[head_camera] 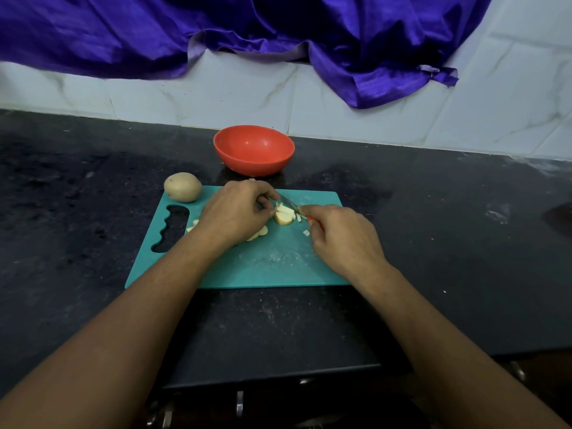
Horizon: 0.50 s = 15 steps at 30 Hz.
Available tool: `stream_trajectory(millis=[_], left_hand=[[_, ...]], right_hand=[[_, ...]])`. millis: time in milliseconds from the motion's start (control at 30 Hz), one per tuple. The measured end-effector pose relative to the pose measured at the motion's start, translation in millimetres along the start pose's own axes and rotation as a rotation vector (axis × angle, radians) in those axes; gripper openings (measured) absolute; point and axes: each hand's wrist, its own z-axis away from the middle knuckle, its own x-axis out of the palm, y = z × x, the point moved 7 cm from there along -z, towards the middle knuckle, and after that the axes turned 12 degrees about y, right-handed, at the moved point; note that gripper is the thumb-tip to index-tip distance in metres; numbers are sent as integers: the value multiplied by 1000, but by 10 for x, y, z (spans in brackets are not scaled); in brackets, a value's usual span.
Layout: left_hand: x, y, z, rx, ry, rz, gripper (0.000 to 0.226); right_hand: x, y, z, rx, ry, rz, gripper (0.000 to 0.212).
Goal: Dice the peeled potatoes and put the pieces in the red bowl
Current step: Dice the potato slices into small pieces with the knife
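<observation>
A teal cutting board [272,264] lies on the dark counter. On it sits a pale potato chunk [284,215], partly sliced. My left hand [236,212] curls over the chunk's left side and holds it with the fingertips. My right hand [342,239] grips a knife [291,204] by its red handle, with the blade across the top of the chunk. More potato slices [261,233] peek out from under my left hand, and small bits [306,232] lie near my right hand. The red bowl [253,150] stands behind the board. Its visible inside holds nothing.
A whole potato [182,187] rests at the board's far left corner. The board has a wavy handle slot [171,229] on its left side. A white tiled wall [371,113] with purple cloth [278,32] draped over it rises behind the counter. The counter's front edge [278,379] is close below.
</observation>
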Motion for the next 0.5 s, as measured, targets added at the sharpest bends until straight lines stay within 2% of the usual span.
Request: stream_trajectory(millis=[133,267,500], left_hand=[[-8,8,24,20,-117,43,45],[-5,57,21,56,-59,-58,52],[30,95,26,67,-33,-166,40]], right_hand=[[33,23,-22,-21,-9,-3,41],[51,81,-76,-73,-22,-18,41],[79,166,-204,-163,-50,-108,39]])
